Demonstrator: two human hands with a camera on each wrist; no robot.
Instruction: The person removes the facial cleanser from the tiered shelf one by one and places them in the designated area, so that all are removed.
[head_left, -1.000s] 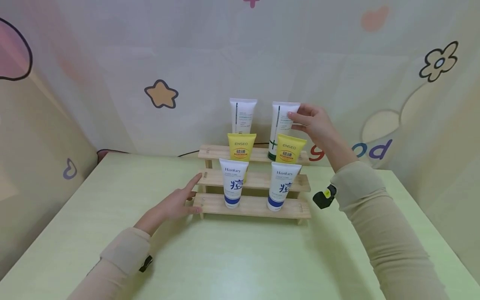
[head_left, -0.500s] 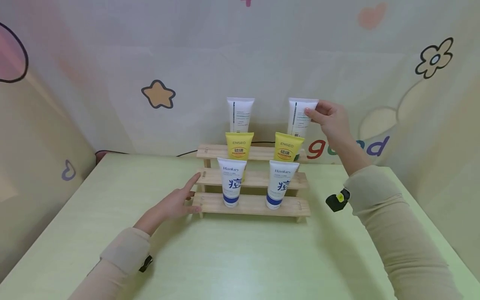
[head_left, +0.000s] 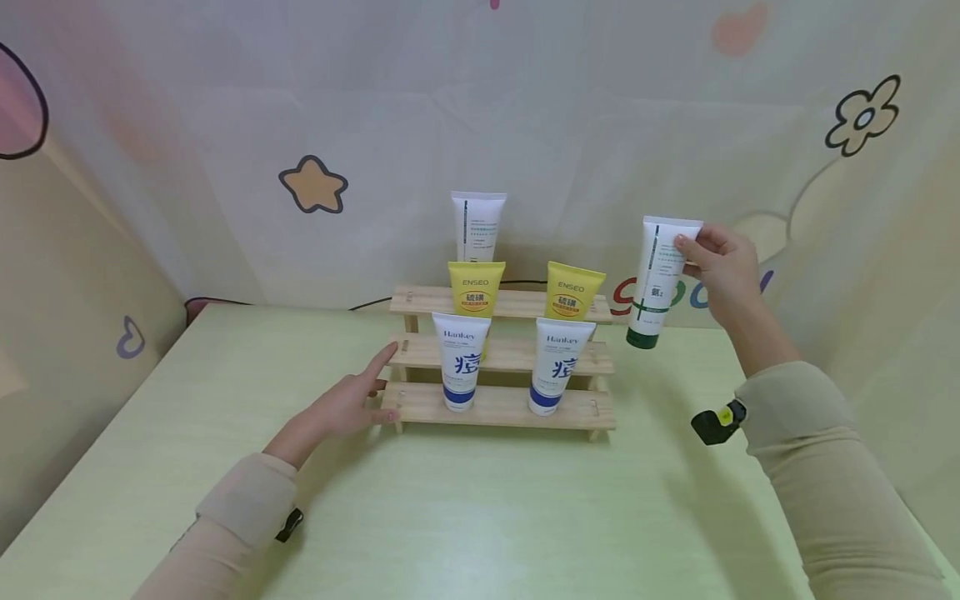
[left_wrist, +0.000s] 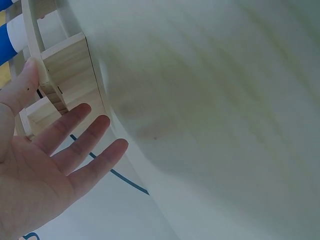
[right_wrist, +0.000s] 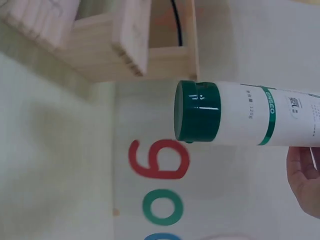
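My right hand (head_left: 723,271) pinches a white squeeze tube with a green cap (head_left: 660,279) near its top, off the right end of the wooden tiered stand (head_left: 502,404). In the right wrist view the green cap (right_wrist: 197,111) points toward the stand. My left hand (head_left: 348,406) is at the stand's left end, its thumb touching the bottom tier. In the left wrist view the other fingers (left_wrist: 95,155) are spread and fairly straight. A matching white tube (head_left: 478,225) stands on the top tier at left.
Two yellow tubes (head_left: 477,287) stand on the middle tier. On the bottom tier are two white tubes with blue caps (head_left: 459,358). A patterned curtain (head_left: 405,125) hangs behind the pale green table (head_left: 480,517).
My right hand has carried the green-capped tube rightward from the top tier, out past the stand's end, and slightly down. The left hand has stayed at the stand.
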